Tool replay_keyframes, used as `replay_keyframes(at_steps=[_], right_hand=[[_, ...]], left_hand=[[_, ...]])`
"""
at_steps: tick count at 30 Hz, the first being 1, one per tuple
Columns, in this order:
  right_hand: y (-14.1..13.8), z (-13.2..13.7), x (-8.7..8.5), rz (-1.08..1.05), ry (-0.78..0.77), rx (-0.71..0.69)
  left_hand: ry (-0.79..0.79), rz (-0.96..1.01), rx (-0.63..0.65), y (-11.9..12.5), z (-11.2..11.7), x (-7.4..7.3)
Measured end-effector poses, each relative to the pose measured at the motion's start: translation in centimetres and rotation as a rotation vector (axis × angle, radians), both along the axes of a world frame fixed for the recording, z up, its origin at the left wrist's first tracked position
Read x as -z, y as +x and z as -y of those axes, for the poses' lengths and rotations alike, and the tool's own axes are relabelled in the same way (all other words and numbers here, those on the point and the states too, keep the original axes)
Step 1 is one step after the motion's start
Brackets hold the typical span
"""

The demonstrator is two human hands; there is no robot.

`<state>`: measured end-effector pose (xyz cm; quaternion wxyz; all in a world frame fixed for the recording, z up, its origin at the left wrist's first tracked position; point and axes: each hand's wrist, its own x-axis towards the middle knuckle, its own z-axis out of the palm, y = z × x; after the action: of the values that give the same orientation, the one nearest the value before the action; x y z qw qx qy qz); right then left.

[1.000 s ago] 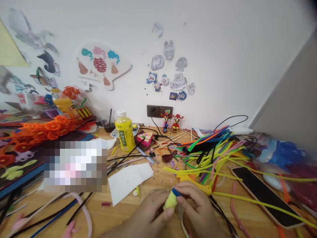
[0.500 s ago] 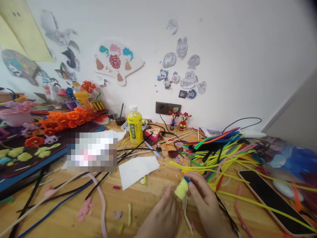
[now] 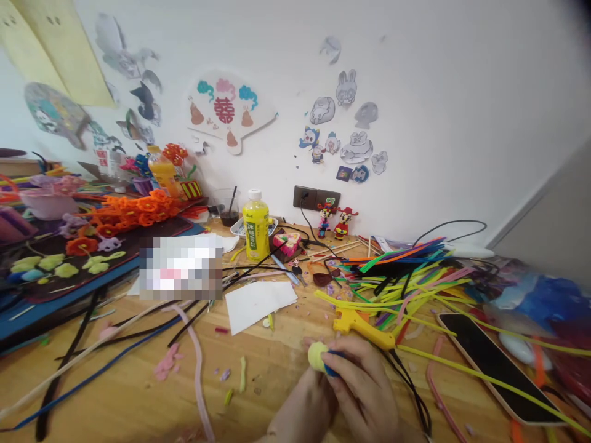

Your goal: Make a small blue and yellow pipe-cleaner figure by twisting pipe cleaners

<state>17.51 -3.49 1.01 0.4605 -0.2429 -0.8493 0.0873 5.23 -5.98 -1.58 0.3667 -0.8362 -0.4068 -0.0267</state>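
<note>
My right hand (image 3: 362, 381) pinches a small pale yellow fuzzy pipe-cleaner piece (image 3: 317, 357) with a dark blue part (image 3: 333, 363) at its right side. The fingers are closed on the blue part. My left hand (image 3: 310, 394) is right behind and under the piece, against my right hand. Most of its fingers are hidden, so its grip does not show. Just beyond my right hand lies a yellow hot glue gun (image 3: 364, 325), its black cable (image 3: 410, 381) running toward the near edge.
Loose pipe cleaners (image 3: 406, 283) pile up at the right, beside a phone (image 3: 498, 369). White paper (image 3: 261, 304) lies ahead, with a yellow-labelled bottle (image 3: 256, 231) behind it. Orange fuzzy flowers (image 3: 138, 212) rest on a dark mat (image 3: 152, 237) at the left. Pink scraps (image 3: 168, 363) litter the wood.
My hands have come together; the yellow piece has moved left and turned its rounded end toward my left hand. The glue gun, mostly hidden before, now shows. The view has shifted slightly left.
</note>
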Motion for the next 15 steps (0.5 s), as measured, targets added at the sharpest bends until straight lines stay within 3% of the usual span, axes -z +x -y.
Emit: replay_keyframes(at_steps=[8, 12, 15], right_hand=[[-0.1, -1.1, 0.6, -0.122, -0.028, 0.170], [0.0, -2.7, 1.4, -0.305, -0.219, 0.279], [-0.1, -3.9, 2.2, -0.518, -0.389, 0.317]], left_hand=[[-0.075, 0.037, 0.007, -0.4, -1.0, 0.7], [-0.143, 0.228, -0.136, -1.9, -2.9, -0.1], [-0.076, 0.398, -0.212, -3.0, -4.3, -1.3]])
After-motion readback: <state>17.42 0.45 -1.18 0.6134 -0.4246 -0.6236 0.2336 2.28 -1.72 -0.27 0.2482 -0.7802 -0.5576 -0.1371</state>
